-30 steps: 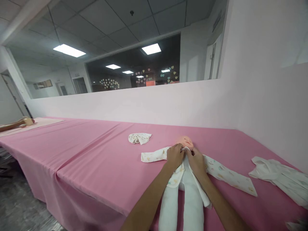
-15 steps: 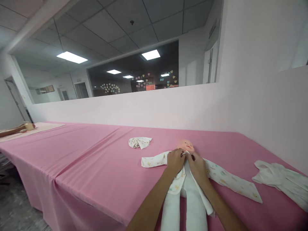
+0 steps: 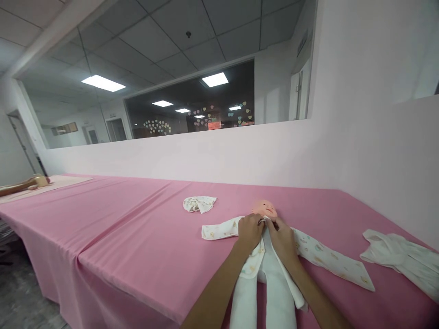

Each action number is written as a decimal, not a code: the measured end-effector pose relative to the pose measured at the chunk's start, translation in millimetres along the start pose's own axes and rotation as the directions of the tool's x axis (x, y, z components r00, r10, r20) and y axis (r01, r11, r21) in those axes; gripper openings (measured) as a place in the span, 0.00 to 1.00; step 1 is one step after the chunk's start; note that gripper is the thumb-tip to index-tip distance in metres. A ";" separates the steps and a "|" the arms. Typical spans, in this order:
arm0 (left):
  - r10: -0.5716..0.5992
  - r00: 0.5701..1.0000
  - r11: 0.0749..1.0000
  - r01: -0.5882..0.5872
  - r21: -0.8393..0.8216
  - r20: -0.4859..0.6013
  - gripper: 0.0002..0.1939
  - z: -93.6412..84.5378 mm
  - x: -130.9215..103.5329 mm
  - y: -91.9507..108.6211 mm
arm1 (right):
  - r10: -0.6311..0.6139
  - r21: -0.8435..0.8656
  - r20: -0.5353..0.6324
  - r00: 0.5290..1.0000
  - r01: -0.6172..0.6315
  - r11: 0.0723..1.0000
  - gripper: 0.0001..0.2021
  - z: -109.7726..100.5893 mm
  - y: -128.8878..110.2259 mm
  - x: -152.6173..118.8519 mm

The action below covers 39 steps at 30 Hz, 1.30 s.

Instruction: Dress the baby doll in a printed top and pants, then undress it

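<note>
A baby doll (image 3: 265, 208) with a white cloth body lies on its back on the pink-covered table, head toward the wall. It wears a white printed baby shirt (image 3: 334, 258), sleeves spread out to both sides and the front partly open over the body. Just below the chin, my left hand (image 3: 251, 230) pinches the shirt's neck edge. Close beside it, my right hand (image 3: 283, 237) has closed fingers on the other side of the same neckline. Fingertips of both hands nearly meet; any small fastening between them is hidden.
A crumpled printed cloth cap (image 3: 199, 204) lies to the left of the doll. White garments (image 3: 401, 256) rest at the right edge of the pink tablecloth (image 3: 137, 237). A tan doll limb (image 3: 24, 185) lies far left. Behind the table stands a wall with a wide window (image 3: 192, 96).
Almost nothing differs. Both hands stay at the doll's neckline, with only slight finger movement; the whole view has shifted very slightly.
</note>
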<state>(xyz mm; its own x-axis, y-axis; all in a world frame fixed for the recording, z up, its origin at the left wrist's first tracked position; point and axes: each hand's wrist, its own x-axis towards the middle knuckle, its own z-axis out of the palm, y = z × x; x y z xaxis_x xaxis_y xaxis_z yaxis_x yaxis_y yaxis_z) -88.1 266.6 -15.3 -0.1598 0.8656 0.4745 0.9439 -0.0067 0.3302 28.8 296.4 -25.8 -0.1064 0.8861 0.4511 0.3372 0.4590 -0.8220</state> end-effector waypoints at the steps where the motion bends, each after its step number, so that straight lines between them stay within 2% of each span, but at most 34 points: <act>1: 0.001 1.000 1.000 -0.001 0.001 -0.001 0.12 0.2 -0.4 0.2 | -0.002 0.001 -0.001 1.000 0.002 1.000 0.20 0.3 0.4 -0.2; 14: -0.047 0.999 0.995 0.047 -0.085 0.000 0.12 3.6 -0.9 -1.4 | -0.134 -0.106 0.021 0.991 0.136 0.985 0.18 3.7 1.3 -0.6; 23: -0.103 0.995 0.953 0.097 -0.286 -0.004 0.10 6.5 1.9 -3.9 | -0.134 -0.201 0.036 0.990 0.139 0.970 0.19 3.7 0.8 -2.0; 30: -0.130 0.991 0.869 0.131 -0.478 0.035 0.14 3.9 1.7 -8.6 | -0.203 -0.207 0.092 0.975 0.218 0.954 0.19 3.6 0.0 -3.8; 35: -0.140 0.989 0.831 0.140 -0.539 0.040 0.14 8.1 5.2 -13.1 | -0.178 -0.224 0.100 0.979 0.197 0.955 0.19 4.1 -1.7 -4.3; 39: -0.137 0.989 0.813 0.149 -0.563 0.063 0.13 11.8 7.8 -16.9 | -0.118 -0.215 0.055 0.991 0.128 0.968 0.20 6.2 1.2 -4.6</act>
<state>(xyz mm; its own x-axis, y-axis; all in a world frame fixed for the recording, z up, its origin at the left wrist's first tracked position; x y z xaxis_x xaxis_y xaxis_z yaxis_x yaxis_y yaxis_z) -101.8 279.4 -26.8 -0.2694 0.8880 0.3725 0.5805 -0.1589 0.7986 23.9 293.3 -31.0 -0.1970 0.8277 0.5255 0.5139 0.5436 -0.6636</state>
